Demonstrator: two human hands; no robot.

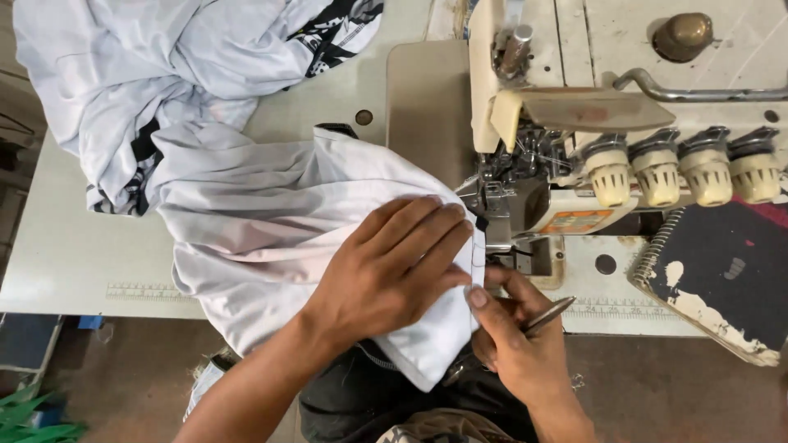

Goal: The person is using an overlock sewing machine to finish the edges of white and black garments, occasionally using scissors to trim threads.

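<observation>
My left hand lies flat, fingers together, on a white garment, pressing it down beside the presser foot of a cream overlock sewing machine. My right hand pinches the cloth's edge with the thumb, just in front of the machine, and also holds a metal tool that looks like tweezers. The garment spreads left over the table and hangs off its near edge.
A heap of white cloth with black print lies at the table's far left. Several tension knobs line the machine's front. A worn spiral notebook rests at the right. A ruler strip runs along the grey table's near edge.
</observation>
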